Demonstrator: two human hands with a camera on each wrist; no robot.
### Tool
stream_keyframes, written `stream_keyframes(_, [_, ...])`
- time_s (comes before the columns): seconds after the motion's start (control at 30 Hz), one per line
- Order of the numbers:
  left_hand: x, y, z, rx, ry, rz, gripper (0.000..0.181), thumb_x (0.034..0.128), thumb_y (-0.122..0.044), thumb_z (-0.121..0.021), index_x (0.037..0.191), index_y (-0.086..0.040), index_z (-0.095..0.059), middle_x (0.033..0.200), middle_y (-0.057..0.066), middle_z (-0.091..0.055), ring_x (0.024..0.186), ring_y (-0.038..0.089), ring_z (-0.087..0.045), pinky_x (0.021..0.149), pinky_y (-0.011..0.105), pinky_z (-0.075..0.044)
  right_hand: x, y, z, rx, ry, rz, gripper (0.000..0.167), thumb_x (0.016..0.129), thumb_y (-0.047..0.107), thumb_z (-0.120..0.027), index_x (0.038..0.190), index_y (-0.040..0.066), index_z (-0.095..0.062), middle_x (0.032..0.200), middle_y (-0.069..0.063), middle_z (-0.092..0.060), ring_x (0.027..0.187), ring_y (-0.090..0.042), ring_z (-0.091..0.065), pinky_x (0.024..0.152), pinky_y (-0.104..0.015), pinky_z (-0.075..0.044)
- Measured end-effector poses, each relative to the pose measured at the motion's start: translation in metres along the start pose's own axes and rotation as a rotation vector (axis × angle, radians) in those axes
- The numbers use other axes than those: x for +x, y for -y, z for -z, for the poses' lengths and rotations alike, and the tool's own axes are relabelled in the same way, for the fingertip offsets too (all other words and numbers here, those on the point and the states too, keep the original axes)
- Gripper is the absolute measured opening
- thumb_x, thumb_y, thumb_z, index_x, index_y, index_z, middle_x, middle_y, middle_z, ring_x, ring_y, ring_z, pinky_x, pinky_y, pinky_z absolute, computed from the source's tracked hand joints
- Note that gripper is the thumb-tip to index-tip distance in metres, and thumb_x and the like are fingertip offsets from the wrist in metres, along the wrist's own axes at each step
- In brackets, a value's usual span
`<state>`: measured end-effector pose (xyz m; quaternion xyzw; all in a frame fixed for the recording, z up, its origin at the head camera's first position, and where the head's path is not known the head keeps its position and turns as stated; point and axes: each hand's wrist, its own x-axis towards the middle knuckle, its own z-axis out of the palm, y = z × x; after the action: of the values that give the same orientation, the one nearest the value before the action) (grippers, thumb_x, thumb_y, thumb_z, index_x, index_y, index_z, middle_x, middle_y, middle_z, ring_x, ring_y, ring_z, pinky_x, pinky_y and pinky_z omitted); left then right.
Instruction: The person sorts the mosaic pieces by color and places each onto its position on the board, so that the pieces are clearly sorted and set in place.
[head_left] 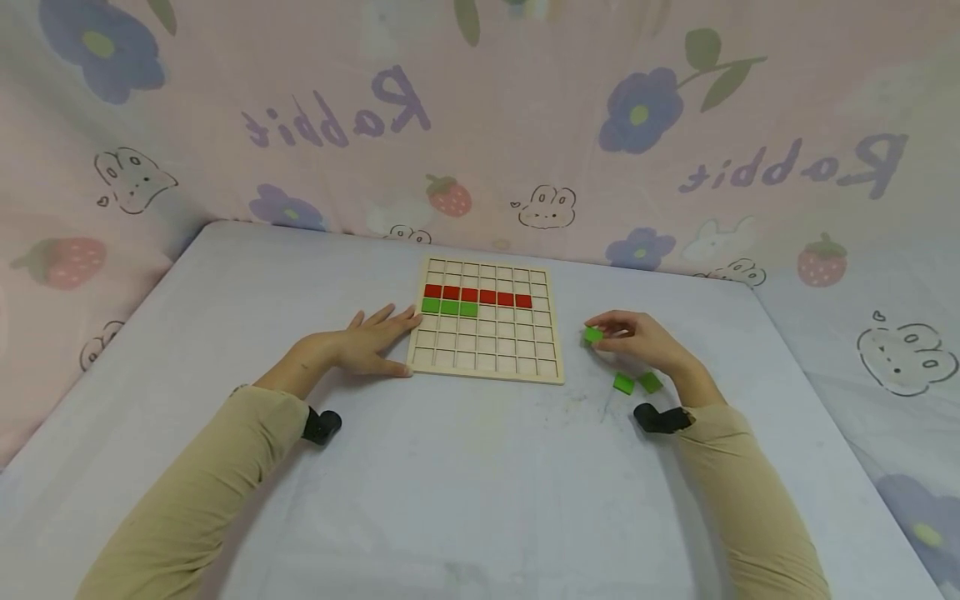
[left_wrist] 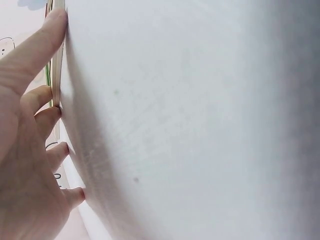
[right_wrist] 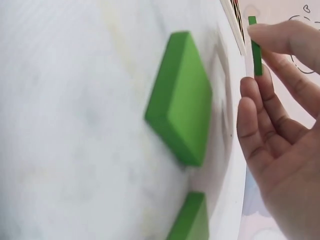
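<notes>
A wooden grid board (head_left: 495,364) lies on the table, with a row of red square tiles (head_left: 469,295) and, just below it at the left, three green tiles (head_left: 450,307). My left hand (head_left: 367,343) is spread on the table, its fingertips and thumb touching the board's left edge. To the right of the board, my right hand (head_left: 637,340) pinches a green tile (right_wrist: 257,60) between thumb and fingers, raised off the table. Two loose green tiles (head_left: 623,383) lie beneath that hand; the right wrist view shows one tile (right_wrist: 187,100) close up and part of the other (right_wrist: 192,220).
A white cloth (head_left: 480,483) covers the table. Behind it hangs a pink curtain (head_left: 495,125) printed with rabbits, flowers and strawberries. Black wrist mounts (head_left: 322,426) stick out from both sleeves near the tabletop.
</notes>
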<state>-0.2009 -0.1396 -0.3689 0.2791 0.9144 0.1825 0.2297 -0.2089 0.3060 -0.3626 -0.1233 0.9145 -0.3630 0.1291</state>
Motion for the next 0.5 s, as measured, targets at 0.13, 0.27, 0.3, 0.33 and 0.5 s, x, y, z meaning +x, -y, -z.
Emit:
stream_keyframes(0.13, [0.001,0.000,0.000,0.001,0.002,0.002,0.090,0.0907,-0.045,-0.062,0.155,-0.013,-0.008,0.162,0.012,0.000,0.147,0.037,0.010,0.113,0.063,0.011,-0.001,0.016,-0.002,0.016,0.003,0.011,0.042,0.089,0.013,-0.068,0.128,0.000,-0.058,0.118,-0.019,-0.060,0.102,-0.025,-0.055,0.080,-0.021,-0.048])
stream_keyframes(0.27, [0.000,-0.001,0.000,-0.006,0.007,0.002,0.090,0.0909,-0.046,-0.061,0.155,-0.013,-0.008,0.162,0.012,0.000,0.147,0.037,0.010,0.113,0.063,0.012,-0.002,0.030,-0.004,0.029,0.009,0.014,0.042,0.089,0.010,-0.067,0.128,-0.002,-0.057,0.116,-0.021,-0.060,0.101,-0.026,-0.056,0.077,-0.023,-0.049])
stream_keyframes(0.3, [0.000,-0.001,0.000,-0.007,0.007,0.003,0.090,0.0909,-0.045,-0.061,0.155,-0.013,-0.008,0.162,0.012,0.000,0.147,0.037,0.010,0.113,0.063,0.012,-0.001,0.029,-0.004,0.021,0.011,0.021,0.042,0.089,0.011,-0.067,0.128,-0.003,-0.057,0.116,-0.021,-0.060,0.100,-0.025,-0.056,0.076,-0.023,-0.049])
stream_keyframes(0.33, [0.000,-0.001,0.000,-0.008,0.007,0.004,0.089,0.0910,-0.045,-0.061,0.155,-0.013,-0.008,0.162,0.012,0.000,0.147,0.037,0.010,0.113,0.063,0.012,0.001,0.028,-0.005,0.020,0.009,0.023,0.042,0.089,0.012,-0.067,0.128,-0.002,-0.057,0.116,-0.021,-0.060,0.100,-0.025,-0.056,0.076,-0.023,-0.049])
stream_keyframes(0.5, [0.000,-0.001,0.000,-0.011,0.005,0.005,0.089,0.0908,-0.045,-0.062,0.155,-0.013,-0.009,0.162,0.012,0.000,0.147,0.037,0.010,0.113,0.063,0.012,0.003,0.035,-0.009,0.016,0.002,0.031,0.042,0.090,0.012,-0.067,0.128,-0.002,-0.057,0.117,-0.022,-0.059,0.103,-0.027,-0.056,0.078,-0.025,-0.048])
